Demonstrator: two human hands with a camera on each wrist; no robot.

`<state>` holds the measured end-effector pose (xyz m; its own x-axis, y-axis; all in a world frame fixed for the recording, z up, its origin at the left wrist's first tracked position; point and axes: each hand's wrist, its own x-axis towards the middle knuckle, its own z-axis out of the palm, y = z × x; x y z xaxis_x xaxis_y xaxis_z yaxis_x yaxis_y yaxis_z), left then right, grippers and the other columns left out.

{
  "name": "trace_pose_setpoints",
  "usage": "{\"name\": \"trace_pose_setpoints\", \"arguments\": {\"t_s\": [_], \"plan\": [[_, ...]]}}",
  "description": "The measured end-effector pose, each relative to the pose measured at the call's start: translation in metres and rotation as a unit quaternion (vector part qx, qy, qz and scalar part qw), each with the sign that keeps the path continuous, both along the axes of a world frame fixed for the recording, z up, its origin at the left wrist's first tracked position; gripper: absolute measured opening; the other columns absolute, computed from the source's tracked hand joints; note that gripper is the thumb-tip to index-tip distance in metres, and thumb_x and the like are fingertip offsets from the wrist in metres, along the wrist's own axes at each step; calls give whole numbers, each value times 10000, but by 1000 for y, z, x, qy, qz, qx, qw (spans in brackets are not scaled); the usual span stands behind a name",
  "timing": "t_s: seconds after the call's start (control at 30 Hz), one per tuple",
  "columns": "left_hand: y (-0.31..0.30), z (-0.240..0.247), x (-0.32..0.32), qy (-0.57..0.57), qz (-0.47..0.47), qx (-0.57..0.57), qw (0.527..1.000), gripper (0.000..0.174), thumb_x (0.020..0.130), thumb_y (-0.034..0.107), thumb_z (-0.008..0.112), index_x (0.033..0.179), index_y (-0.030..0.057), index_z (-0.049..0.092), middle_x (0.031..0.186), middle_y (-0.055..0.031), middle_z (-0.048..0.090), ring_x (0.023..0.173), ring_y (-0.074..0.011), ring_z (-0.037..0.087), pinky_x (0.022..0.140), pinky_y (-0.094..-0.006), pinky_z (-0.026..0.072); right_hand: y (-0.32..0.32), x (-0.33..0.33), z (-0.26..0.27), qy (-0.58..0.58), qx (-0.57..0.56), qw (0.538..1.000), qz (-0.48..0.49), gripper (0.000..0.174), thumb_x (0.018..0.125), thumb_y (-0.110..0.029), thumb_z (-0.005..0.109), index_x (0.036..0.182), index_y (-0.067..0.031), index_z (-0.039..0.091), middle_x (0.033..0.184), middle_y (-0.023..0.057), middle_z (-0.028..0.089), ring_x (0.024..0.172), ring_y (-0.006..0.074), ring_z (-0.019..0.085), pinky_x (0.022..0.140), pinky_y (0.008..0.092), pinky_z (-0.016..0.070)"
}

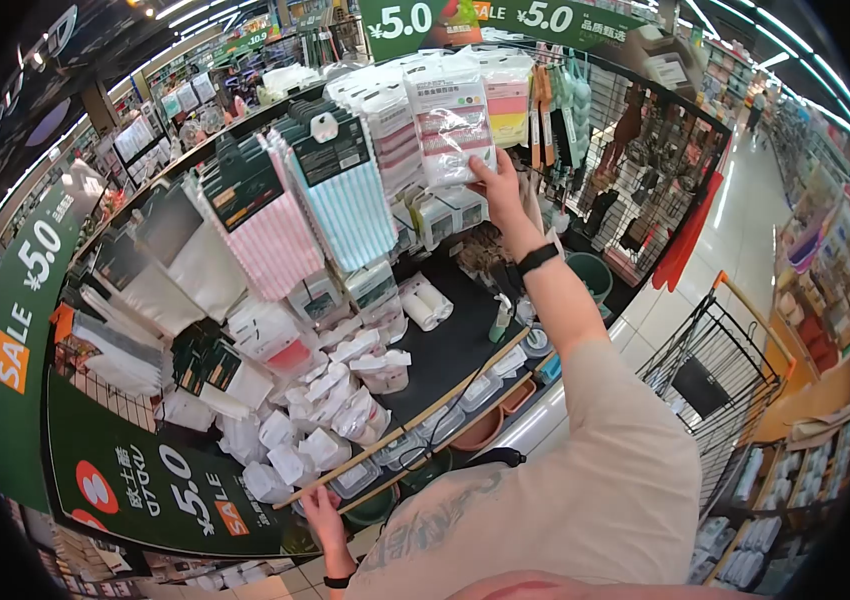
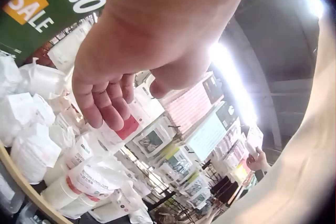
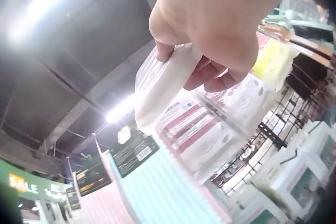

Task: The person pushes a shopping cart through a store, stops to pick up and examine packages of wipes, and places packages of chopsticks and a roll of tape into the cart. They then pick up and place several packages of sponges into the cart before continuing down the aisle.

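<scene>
1. Head view: right hand (image 1: 498, 185) pinches one clear-and-white package (image 1: 450, 110) with pink-striped contents. Header print too small to read reliably.
2. Package location: above and left of the right hand, gripped at its lower right corner, in front of the hanging packs (image 1: 385, 130).
3. Left hand (image 1: 325, 515): holding nothing, fingers loosely bent, beside the near end of the wooden rail (image 1: 415, 412). Contact unclear.
4. Signs: overhead sign (image 1: 403, 40) reads "SALE", "¥5.0" twice; left sign (image 1: 10, 320) and front sign (image 1: 145, 480) each "SALE" plus one "5.0". Front one also reads "欧士酷".
5. Striped cloth stacks: two, pink (image 1: 270, 240) and blue (image 1: 345, 205).
6. One wire cart (image 1: 700, 385), right side.
</scene>
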<state>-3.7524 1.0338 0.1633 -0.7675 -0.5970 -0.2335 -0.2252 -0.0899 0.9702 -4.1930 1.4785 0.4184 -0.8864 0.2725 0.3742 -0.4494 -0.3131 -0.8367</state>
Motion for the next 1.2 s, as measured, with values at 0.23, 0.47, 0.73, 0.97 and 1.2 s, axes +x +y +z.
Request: {"name": "trace_pose_setpoints", "arguments": {"t_s": [0.23,0.47,0.73,0.97,1.2], "plan": [[24,5,-14,-9,-43,-83,996,162,986,169,596,971,12,564,790,-40,605,688,-114,567,652,-267,480,53,-64,-18,-29,2,999,-24,569,883,-269,749,1349,-56,501,1092,43,649,870,140,638,706,302,522],[25,-2,-19,-16,-56,-108,992,156,981,143,587,1020,-7,573,856,-60,618,706,-135,598,659,-281,524,68,-83,-27,-38,-10,999,-10,556,877,-280,753,1333,-61,523,1067,33,659,845,130,633,688,287,504],[41,17,-16,-49,-19,-98,994,119,964,105,610,975,-13,594,827,-42,629,711,-109,579,682,-257,487,70,-91,-28,-41,0,999,13,535,884,-284,749,1321,-64,531,1055,32,665,829,123,634,683,284,495],[43,17,-19,-31,-24,-84,996,127,964,110,614,977,-16,598,825,-45,632,707,-114,586,664,-260,494,67,-90,-31,-53,4,998,34,514,879,-294,748,1296,-72,543,1027,32,662,806,116,626,679,276,484],[49,32,-25,-53,-59,-121,989,162,963,122,605,994,-36,592,843,-71,638,712,-136,607,658,-274,517,66,-122,-28,-129,-12,991,40,546,854,-347,762,1272,-65,552,964,28,655,703,123,601,643,278,459]]}}
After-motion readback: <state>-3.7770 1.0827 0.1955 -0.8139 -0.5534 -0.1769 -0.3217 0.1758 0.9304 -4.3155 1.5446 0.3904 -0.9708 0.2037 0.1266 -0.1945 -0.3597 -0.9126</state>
